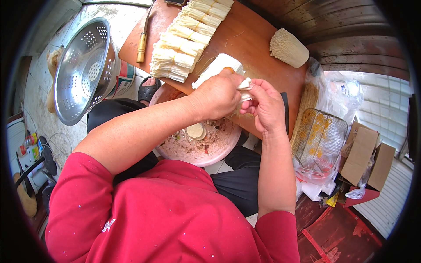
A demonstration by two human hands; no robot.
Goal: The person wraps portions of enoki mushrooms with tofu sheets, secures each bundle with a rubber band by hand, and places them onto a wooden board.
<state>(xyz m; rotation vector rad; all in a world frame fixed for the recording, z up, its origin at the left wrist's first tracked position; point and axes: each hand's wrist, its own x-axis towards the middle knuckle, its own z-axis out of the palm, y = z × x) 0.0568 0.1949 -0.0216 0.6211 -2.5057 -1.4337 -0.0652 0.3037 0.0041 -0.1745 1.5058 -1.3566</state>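
My left hand [221, 96] is closed around a small white bunch of enoki mushrooms [245, 84], and an orange-yellow band shows at its fingers. My right hand [265, 104] pinches the other end of that bunch between thumb and fingers. Partly hidden behind my left hand, a loose white clump of enoki [221, 65] lies on the brown wooden board [253, 42]. To its left runs a row of enoki bundles [187, 39], tied with yellow bands. A larger uncut enoki cluster [289, 48] rests at the board's far right.
A wooden-handled knife [142, 46] lies near the board's left edge. Below the board stands a pink basin [213, 153] with round mushroom offcuts [196, 131]. At left is a steel colander [82, 70]; at right, a wire basket [320, 141] and cardboard boxes [360, 154]. A sandalled foot [149, 88] shows beside the basin.
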